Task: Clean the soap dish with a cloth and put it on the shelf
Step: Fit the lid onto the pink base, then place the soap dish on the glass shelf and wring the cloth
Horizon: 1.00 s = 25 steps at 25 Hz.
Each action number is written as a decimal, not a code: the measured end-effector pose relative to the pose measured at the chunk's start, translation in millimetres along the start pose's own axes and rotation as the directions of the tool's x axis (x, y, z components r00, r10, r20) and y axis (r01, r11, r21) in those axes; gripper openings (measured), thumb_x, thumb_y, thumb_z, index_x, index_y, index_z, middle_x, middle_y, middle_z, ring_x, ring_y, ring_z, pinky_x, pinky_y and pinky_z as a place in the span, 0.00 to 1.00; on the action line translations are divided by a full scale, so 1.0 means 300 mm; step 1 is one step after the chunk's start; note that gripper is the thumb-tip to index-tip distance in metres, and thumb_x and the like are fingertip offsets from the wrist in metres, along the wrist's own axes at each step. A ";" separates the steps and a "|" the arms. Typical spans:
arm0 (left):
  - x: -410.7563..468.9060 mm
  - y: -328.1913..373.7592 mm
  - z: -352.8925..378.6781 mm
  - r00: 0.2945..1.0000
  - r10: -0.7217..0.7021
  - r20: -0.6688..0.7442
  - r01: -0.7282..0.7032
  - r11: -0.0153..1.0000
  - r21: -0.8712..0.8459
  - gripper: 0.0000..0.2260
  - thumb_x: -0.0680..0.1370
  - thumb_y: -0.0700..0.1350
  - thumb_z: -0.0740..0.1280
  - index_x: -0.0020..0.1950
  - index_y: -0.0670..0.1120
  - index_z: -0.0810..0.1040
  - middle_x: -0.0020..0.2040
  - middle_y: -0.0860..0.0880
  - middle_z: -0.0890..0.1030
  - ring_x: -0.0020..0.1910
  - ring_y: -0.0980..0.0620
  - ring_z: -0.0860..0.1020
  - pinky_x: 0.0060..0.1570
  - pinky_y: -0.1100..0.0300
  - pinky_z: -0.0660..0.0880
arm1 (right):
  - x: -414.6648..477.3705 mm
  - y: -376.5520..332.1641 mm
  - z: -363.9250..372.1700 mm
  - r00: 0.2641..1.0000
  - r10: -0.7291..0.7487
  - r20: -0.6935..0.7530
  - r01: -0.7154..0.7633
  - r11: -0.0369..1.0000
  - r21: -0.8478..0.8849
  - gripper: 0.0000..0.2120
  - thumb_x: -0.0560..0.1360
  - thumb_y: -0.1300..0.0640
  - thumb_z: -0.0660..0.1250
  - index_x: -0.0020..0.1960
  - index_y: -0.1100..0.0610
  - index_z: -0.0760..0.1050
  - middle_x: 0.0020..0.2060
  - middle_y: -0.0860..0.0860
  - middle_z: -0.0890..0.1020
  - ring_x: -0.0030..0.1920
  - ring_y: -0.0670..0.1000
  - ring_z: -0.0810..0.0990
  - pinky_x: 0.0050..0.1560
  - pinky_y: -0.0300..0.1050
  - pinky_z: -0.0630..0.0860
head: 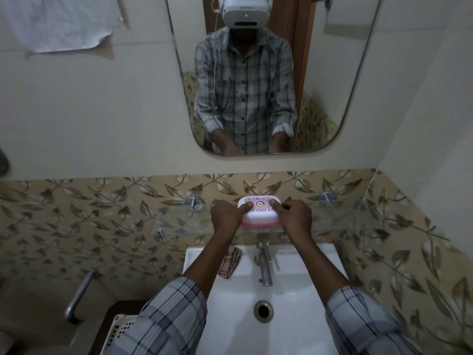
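Glass shelf (176, 222): wall-mounted, above sink (297, 319).
Left hand (225, 213): curled round soap dish left end, thumb on lid.
Cloth (229, 262): checked, on sink rim, left of tap (263, 265).
Soap dish (258, 211): white-pink, lidded, on shelf centre.
Right hand (294, 216): grips right end, thumb on lid.

The soap dish (258, 211) looks like smooth, glossy plastic, a white lid over a pink base. The shelf (179, 224) under it is clear glass on shiny metal pegs (193, 202). The cloth (230, 262) is soft checked fabric, matt. The tap (264, 265) is polished metal; the sink (302, 324) is glossy white ceramic. The wall tiles (89, 213) are smooth with a slight sheen
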<state>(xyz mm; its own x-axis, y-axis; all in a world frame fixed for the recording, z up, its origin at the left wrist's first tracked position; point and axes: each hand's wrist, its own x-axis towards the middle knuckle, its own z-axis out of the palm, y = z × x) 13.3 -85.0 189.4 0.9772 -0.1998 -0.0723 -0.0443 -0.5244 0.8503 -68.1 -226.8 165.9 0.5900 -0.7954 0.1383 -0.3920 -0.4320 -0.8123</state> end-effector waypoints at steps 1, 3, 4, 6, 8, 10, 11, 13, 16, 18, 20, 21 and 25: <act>-0.023 0.002 -0.010 0.998 0.031 -0.059 -0.032 0.999 -0.005 0.25 0.73 0.58 0.73 0.41 0.33 0.83 0.38 0.36 0.84 0.40 0.42 0.83 0.43 0.52 0.77 | -0.011 0.003 -0.011 1.000 -0.009 -0.026 0.010 0.999 0.047 0.23 0.74 0.45 0.71 0.38 0.66 0.81 0.35 0.63 0.83 0.41 0.62 0.81 0.39 0.49 0.73; -0.090 -0.043 -0.031 0.964 0.095 -0.248 -0.120 0.989 -0.088 0.21 0.78 0.55 0.67 0.33 0.39 0.80 0.28 0.46 0.80 0.29 0.56 0.77 0.33 0.57 0.67 | -0.065 0.022 -0.024 0.988 -0.065 -0.142 0.090 0.980 0.177 0.18 0.75 0.48 0.70 0.38 0.64 0.78 0.33 0.60 0.82 0.37 0.59 0.80 0.38 0.49 0.75; -0.129 -0.095 -0.035 0.939 0.093 -0.331 -0.152 0.976 -0.156 0.20 0.78 0.52 0.65 0.31 0.42 0.77 0.26 0.49 0.77 0.26 0.56 0.74 0.30 0.57 0.64 | -0.107 0.041 -0.020 0.972 -0.117 -0.203 0.161 0.963 0.217 0.15 0.76 0.50 0.69 0.38 0.61 0.78 0.33 0.56 0.81 0.36 0.55 0.79 0.37 0.47 0.74; -0.203 -0.250 -0.033 0.913 0.030 -0.406 -0.137 0.962 -0.237 0.19 0.79 0.48 0.63 0.30 0.42 0.74 0.25 0.48 0.75 0.27 0.52 0.74 0.28 0.58 0.65 | -0.218 0.088 0.010 0.934 -0.270 -0.234 0.320 0.924 0.210 0.11 0.76 0.51 0.66 0.37 0.55 0.75 0.32 0.48 0.76 0.33 0.47 0.74 0.35 0.40 0.70; -0.230 -0.431 -0.016 0.922 -0.068 -0.382 -0.012 0.979 -0.203 0.18 0.79 0.45 0.63 0.29 0.41 0.73 0.25 0.47 0.75 0.28 0.50 0.75 0.30 0.56 0.68 | -0.318 0.143 0.073 0.909 -0.392 -0.143 0.413 0.894 0.176 0.10 0.75 0.55 0.66 0.36 0.53 0.72 0.31 0.45 0.72 0.32 0.44 0.70 0.35 0.34 0.65; -0.199 -0.580 0.019 0.937 -0.161 -0.309 0.142 0.986 -0.085 0.16 0.77 0.40 0.65 0.30 0.41 0.71 0.27 0.48 0.74 0.32 0.44 0.77 0.34 0.57 0.67 | -0.373 0.198 0.159 0.904 -0.427 0.016 0.420 0.896 0.146 0.07 0.75 0.62 0.67 0.38 0.53 0.76 0.33 0.46 0.75 0.34 0.44 0.73 0.37 0.33 0.68; -0.172 -0.631 0.039 0.947 -0.179 -0.268 0.179 0.983 -0.025 0.14 0.76 0.38 0.66 0.31 0.41 0.70 0.28 0.49 0.73 0.33 0.42 0.77 0.35 0.57 0.66 | -0.383 0.219 0.206 0.899 -0.427 0.098 0.413 0.901 0.132 0.07 0.75 0.65 0.68 0.42 0.54 0.80 0.36 0.47 0.77 0.36 0.44 0.75 0.40 0.34 0.71; -0.104 -0.693 0.078 0.963 -0.193 -0.188 0.204 0.978 0.042 0.09 0.76 0.37 0.67 0.36 0.40 0.73 0.33 0.44 0.76 0.38 0.42 0.78 0.36 0.58 0.65 | -0.383 0.248 0.298 0.875 -0.415 0.249 0.403 0.910 0.098 0.09 0.76 0.68 0.66 0.52 0.59 0.82 0.42 0.52 0.81 0.42 0.47 0.80 0.46 0.38 0.77; 0.006 -0.736 0.135 0.974 -0.216 -0.070 0.223 0.967 0.122 0.11 0.77 0.40 0.67 0.54 0.32 0.77 0.50 0.35 0.82 0.51 0.37 0.81 0.44 0.53 0.75 | -0.371 0.273 0.396 0.841 -0.336 0.424 0.367 0.930 0.008 0.15 0.78 0.68 0.61 0.63 0.60 0.78 0.53 0.56 0.82 0.54 0.52 0.80 0.55 0.35 0.72; 0.063 -0.759 0.160 0.971 -0.238 -0.001 0.233 0.950 0.207 0.21 0.77 0.42 0.69 0.66 0.32 0.71 0.59 0.35 0.79 0.60 0.36 0.78 0.56 0.48 0.76 | -0.369 0.294 0.441 0.818 -0.281 0.502 0.341 0.940 -0.029 0.19 0.78 0.68 0.59 0.67 0.60 0.75 0.59 0.55 0.79 0.60 0.52 0.78 0.59 0.33 0.68; 0.101 -0.787 0.177 0.975 -0.219 0.039 0.195 0.928 0.317 0.28 0.77 0.43 0.69 0.72 0.34 0.65 0.64 0.35 0.76 0.65 0.36 0.73 0.63 0.46 0.71 | -0.376 0.317 0.464 0.798 -0.259 0.543 0.330 0.943 -0.034 0.19 0.79 0.67 0.59 0.69 0.60 0.73 0.62 0.55 0.78 0.63 0.51 0.76 0.63 0.33 0.67; 0.116 -0.794 0.183 0.975 -0.218 0.034 0.192 0.915 0.355 0.29 0.76 0.43 0.70 0.74 0.35 0.63 0.66 0.35 0.74 0.67 0.36 0.71 0.64 0.46 0.71 | -0.382 0.326 0.470 0.794 -0.244 0.557 0.319 0.947 -0.040 0.19 0.79 0.67 0.59 0.69 0.60 0.72 0.62 0.55 0.77 0.63 0.51 0.75 0.64 0.35 0.67; 0.161 -0.785 0.169 0.954 -0.300 0.022 0.270 0.886 0.376 0.21 0.71 0.41 0.74 0.61 0.36 0.75 0.56 0.38 0.81 0.58 0.38 0.78 0.53 0.48 0.78 | -0.412 0.386 0.497 0.785 -0.144 0.602 0.229 0.971 -0.067 0.19 0.80 0.65 0.60 0.70 0.60 0.70 0.62 0.55 0.76 0.64 0.50 0.74 0.65 0.34 0.66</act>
<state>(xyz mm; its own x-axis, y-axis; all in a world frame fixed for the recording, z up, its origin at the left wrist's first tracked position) 60.5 -13.2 -40.7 0.9406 -0.0515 -0.3357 0.1466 -0.8302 0.5379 -81.2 -115.1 -29.6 0.9448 -0.3067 -0.1154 -0.2924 -0.6303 -0.7192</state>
